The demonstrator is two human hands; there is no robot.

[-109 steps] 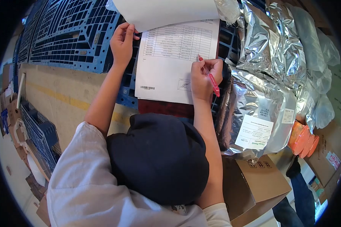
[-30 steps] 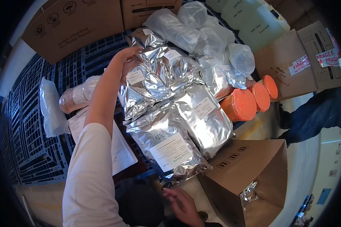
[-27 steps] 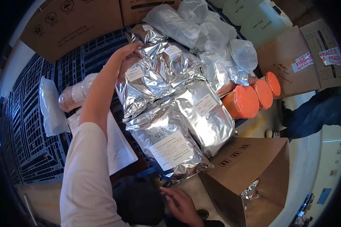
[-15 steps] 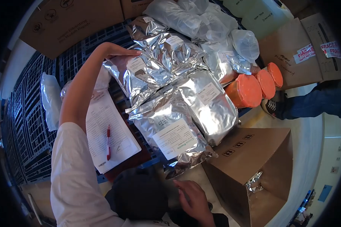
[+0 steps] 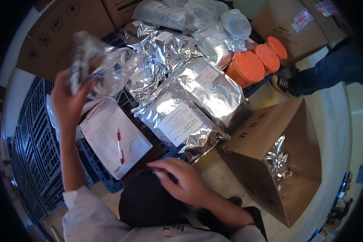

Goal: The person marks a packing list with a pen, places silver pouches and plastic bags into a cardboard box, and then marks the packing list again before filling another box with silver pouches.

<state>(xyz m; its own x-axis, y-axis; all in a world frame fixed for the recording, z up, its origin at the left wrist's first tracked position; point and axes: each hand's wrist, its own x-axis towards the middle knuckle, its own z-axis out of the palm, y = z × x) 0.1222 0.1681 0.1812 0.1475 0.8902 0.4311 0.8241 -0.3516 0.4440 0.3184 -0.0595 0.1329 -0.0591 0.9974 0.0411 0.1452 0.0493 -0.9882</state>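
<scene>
My left hand (image 5: pixel 68 103) pinches a silver bag (image 5: pixel 115 66) between thumb and fingers, near the top end of the clipboard (image 5: pixel 151 158); blur hides any writing on it. My right hand (image 5: pixel 183 181) is loosely spread near a black cap (image 5: pixel 149 199). "Cocoa Premix" reads in green on a white label (image 5: pixel 179 125), its small print illegible. "FRAGILE" tape (image 5: pixel 302 20) marks a carton (image 5: pixel 284 30) cut off by the frame.

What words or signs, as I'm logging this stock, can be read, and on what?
"Cocoa Premix": label on the front silver pouch
"FRAGILE": sticker on the upper-right carton
Too small or blurred: print on the papers, other pouch labels, other carton markings, the left hand's foil packet.
</scene>
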